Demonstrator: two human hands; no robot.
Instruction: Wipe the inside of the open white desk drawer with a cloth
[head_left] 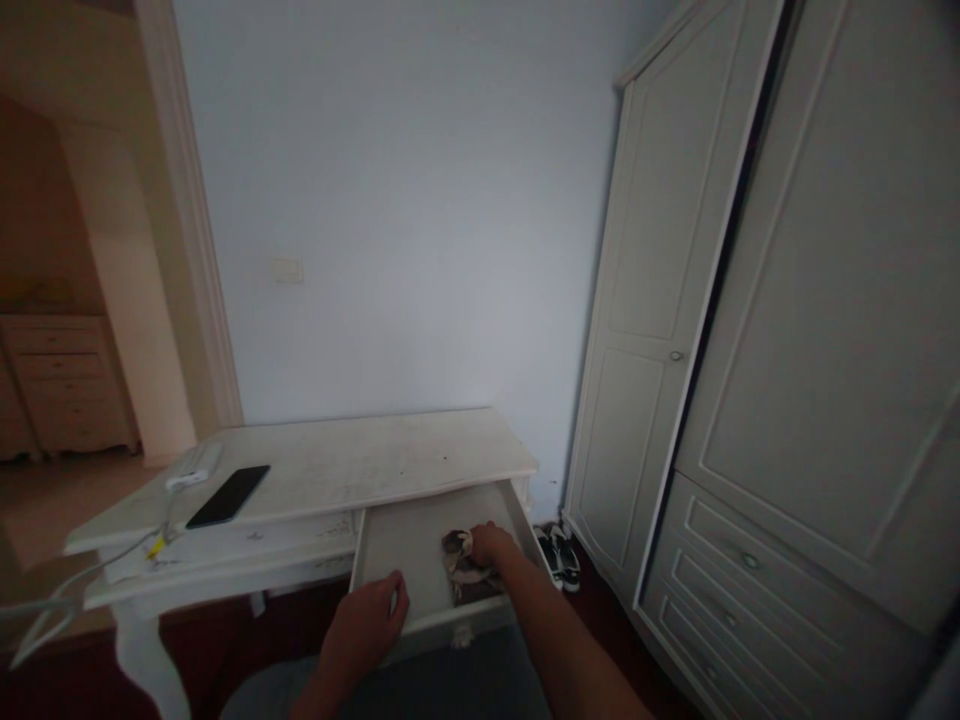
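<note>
A white drawer point(405, 553) is pulled out of a white desk point(375, 455). Inside it, toward the front right, lies a bunched brown and tan patterned cloth point(459, 572). My right hand point(489, 545) reaches over the drawer's right side, fingers closed on the cloth's upper part; the fingertips are partly hidden. At the drawer's front left corner is my left hand point(367, 618), its fingers curled toward the thumb. What it holds, if anything, I cannot make out. A small knob point(462, 636) sits on the drawer front between my two forearms.
On the desk's left lie a black phone point(229, 496) and a white device point(193, 470) with cables point(97, 570) trailing off left. Black and white shoes point(559, 555) stand on the dark red floor beside the drawer. A tall white wardrobe point(660, 250) rises at the right.
</note>
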